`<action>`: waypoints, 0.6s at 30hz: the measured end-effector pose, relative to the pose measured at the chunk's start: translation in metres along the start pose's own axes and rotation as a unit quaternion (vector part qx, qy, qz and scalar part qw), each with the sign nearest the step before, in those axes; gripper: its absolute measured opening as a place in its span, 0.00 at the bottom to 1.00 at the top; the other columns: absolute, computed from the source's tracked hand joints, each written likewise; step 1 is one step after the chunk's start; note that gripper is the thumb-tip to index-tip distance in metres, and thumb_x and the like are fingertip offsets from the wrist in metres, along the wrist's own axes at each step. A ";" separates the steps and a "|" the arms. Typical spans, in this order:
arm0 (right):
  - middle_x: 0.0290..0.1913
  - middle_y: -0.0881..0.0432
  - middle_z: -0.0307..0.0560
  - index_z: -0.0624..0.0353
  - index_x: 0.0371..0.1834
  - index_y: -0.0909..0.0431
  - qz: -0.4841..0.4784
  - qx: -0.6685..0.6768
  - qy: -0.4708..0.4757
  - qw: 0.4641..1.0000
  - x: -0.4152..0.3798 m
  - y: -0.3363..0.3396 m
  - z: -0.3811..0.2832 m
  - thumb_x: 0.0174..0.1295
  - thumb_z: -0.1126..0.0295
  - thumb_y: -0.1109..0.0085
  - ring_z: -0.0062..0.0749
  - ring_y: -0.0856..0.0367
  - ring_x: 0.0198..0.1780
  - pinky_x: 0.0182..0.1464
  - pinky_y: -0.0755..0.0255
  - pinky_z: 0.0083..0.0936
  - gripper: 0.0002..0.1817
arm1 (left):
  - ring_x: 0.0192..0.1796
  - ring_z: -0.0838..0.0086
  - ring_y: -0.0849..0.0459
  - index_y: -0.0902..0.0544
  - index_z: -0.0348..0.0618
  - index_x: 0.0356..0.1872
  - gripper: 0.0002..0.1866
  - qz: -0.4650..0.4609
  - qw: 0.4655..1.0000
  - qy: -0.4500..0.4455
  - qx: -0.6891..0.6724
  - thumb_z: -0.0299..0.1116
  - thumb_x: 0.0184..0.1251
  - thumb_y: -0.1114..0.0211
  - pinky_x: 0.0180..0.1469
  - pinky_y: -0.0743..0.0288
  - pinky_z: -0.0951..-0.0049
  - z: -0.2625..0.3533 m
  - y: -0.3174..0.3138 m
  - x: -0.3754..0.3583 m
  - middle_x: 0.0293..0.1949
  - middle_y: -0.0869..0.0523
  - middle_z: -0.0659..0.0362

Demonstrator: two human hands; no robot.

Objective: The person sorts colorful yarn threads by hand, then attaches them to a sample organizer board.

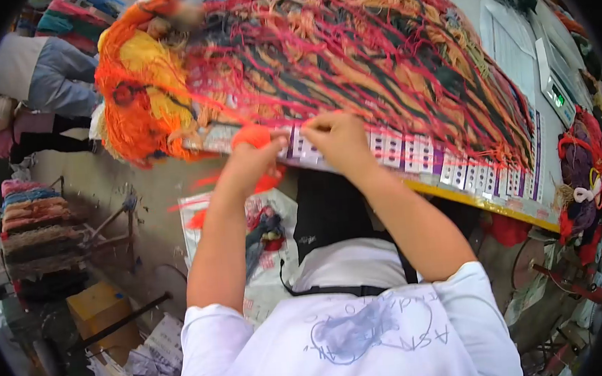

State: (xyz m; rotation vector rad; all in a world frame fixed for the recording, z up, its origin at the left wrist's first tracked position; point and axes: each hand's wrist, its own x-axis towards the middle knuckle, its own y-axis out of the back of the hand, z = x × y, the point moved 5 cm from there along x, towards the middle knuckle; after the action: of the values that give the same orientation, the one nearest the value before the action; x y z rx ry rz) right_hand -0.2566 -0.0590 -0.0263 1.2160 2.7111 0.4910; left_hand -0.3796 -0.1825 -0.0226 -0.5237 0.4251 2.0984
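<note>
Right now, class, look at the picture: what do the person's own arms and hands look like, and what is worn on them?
Both arms are bare from the short white sleeves down. The left hand and right hand wear no gloves, and no rings or watch show. The sleeves belong to a white T-shirt with a smudged blue-grey print and lettering on the chest.

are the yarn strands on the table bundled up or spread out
Spread out: the yarn strands lie fanned in rows across the table above the label cards, where the left hand and right hand work.
</note>
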 end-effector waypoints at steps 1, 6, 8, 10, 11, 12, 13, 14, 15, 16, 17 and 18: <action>0.23 0.18 0.46 0.60 0.28 0.16 0.013 -0.051 0.009 0.999 0.002 -0.004 0.007 0.49 0.69 0.34 0.26 0.19 0.25 0.30 0.29 0.23 0.07 | 0.16 0.82 0.28 0.16 0.36 0.39 0.09 -0.008 0.999 -0.023 0.030 0.28 0.61 0.39 0.18 0.31 0.76 0.008 -0.008 -0.003 0.19 0.22 0.63; 0.23 0.18 0.46 0.61 0.27 0.17 0.017 -0.031 -0.070 0.997 0.003 -0.003 0.012 0.48 0.69 0.34 0.25 0.19 0.25 0.30 0.28 0.23 0.07 | 0.15 0.80 0.29 0.19 0.35 0.26 0.07 -0.019 1.000 -0.002 0.000 0.26 0.59 0.43 0.18 0.36 0.78 -0.006 -0.017 0.024 0.17 0.24 0.63; 0.24 0.18 0.46 0.61 0.28 0.17 0.004 -0.032 -0.083 0.996 0.003 -0.005 0.016 0.48 0.69 0.34 0.26 0.19 0.26 0.30 0.28 0.23 0.07 | 0.15 0.80 0.30 0.22 0.37 0.22 0.08 -0.042 0.998 0.004 -0.042 0.25 0.60 0.43 0.18 0.36 0.78 -0.003 -0.023 0.026 0.16 0.25 0.63; 0.27 0.18 0.44 0.60 0.30 0.16 0.040 -0.078 0.015 0.996 0.000 -0.005 0.011 0.50 0.69 0.35 0.28 0.19 0.27 0.30 0.28 0.24 0.07 | 0.15 0.80 0.30 0.21 0.37 0.23 0.07 -0.082 0.995 0.001 -0.051 0.25 0.61 0.42 0.17 0.36 0.79 0.000 -0.027 0.028 0.17 0.24 0.62; 0.27 0.18 0.44 0.60 0.30 0.16 0.041 -0.076 0.010 0.996 -0.004 -0.006 0.015 0.50 0.69 0.35 0.28 0.19 0.27 0.30 0.28 0.24 0.07 | 0.15 0.81 0.29 0.21 0.37 0.23 0.07 -0.072 0.996 0.005 -0.044 0.24 0.60 0.41 0.17 0.36 0.80 0.001 -0.026 0.028 0.18 0.23 0.62; 0.29 0.18 0.44 0.59 0.30 0.16 0.043 -0.065 0.055 0.995 -0.009 -0.005 0.011 0.50 0.70 0.36 0.30 0.19 0.27 0.31 0.27 0.24 0.06 | 0.15 0.81 0.28 0.21 0.37 0.23 0.06 -0.061 0.997 0.009 -0.037 0.24 0.60 0.40 0.17 0.35 0.80 0.001 -0.025 0.028 0.18 0.22 0.62; 0.30 0.18 0.44 0.59 0.31 0.16 0.045 -0.055 0.099 0.993 -0.014 -0.005 0.007 0.51 0.71 0.36 0.31 0.19 0.28 0.32 0.27 0.25 0.06 | 0.16 0.81 0.27 0.20 0.36 0.24 0.05 -0.049 0.997 -0.001 -0.058 0.23 0.59 0.39 0.17 0.34 0.80 -0.002 -0.025 0.030 0.19 0.21 0.61; 0.32 0.20 0.45 0.56 0.29 0.16 0.042 -0.036 0.091 0.994 -0.015 -0.005 0.009 0.50 0.71 0.37 0.39 0.18 0.32 0.34 0.26 0.31 0.04 | 0.16 0.81 0.27 0.20 0.36 0.24 0.05 -0.051 0.997 0.004 -0.058 0.23 0.59 0.39 0.17 0.34 0.80 -0.006 -0.026 0.031 0.19 0.21 0.61; 0.32 0.20 0.45 0.56 0.29 0.16 0.043 -0.036 0.086 0.995 -0.016 -0.005 0.011 0.50 0.71 0.37 0.39 0.18 0.32 0.34 0.26 0.31 0.04 | 0.16 0.81 0.27 0.20 0.36 0.25 0.04 -0.028 0.997 0.010 -0.074 0.23 0.59 0.39 0.18 0.33 0.80 -0.008 -0.026 0.032 0.20 0.21 0.61; 0.32 0.20 0.45 0.57 0.30 0.16 0.048 -0.032 0.092 0.994 -0.016 -0.005 0.011 0.50 0.72 0.38 0.40 0.19 0.32 0.35 0.26 0.32 0.05 | 0.16 0.81 0.27 0.19 0.36 0.26 0.03 -0.006 0.996 0.013 -0.090 0.22 0.58 0.39 0.18 0.33 0.80 -0.010 -0.026 0.033 0.20 0.21 0.61; 0.33 0.20 0.46 0.58 0.31 0.17 0.055 -0.028 0.101 0.993 -0.015 -0.003 0.010 0.50 0.73 0.38 0.41 0.19 0.32 0.35 0.25 0.33 0.06 | 0.16 0.81 0.27 0.19 0.35 0.27 0.03 -0.017 0.997 -0.031 -0.070 0.23 0.58 0.39 0.18 0.34 0.80 -0.010 -0.024 0.037 0.20 0.21 0.62; 0.33 0.20 0.46 0.58 0.31 0.17 0.058 -0.030 0.102 0.993 -0.014 -0.002 0.009 0.50 0.73 0.38 0.41 0.19 0.32 0.35 0.25 0.33 0.06 | 0.16 0.81 0.27 0.19 0.36 0.26 0.03 -0.001 0.997 -0.075 -0.029 0.24 0.57 0.39 0.17 0.34 0.80 -0.004 -0.019 0.035 0.19 0.22 0.62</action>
State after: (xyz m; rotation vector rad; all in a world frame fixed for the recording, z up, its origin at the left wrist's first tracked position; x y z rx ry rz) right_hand -0.2466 -0.0687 -0.0362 1.3823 2.7767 0.7438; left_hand -0.3804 -0.1499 -0.0463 -0.3968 0.2792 2.1365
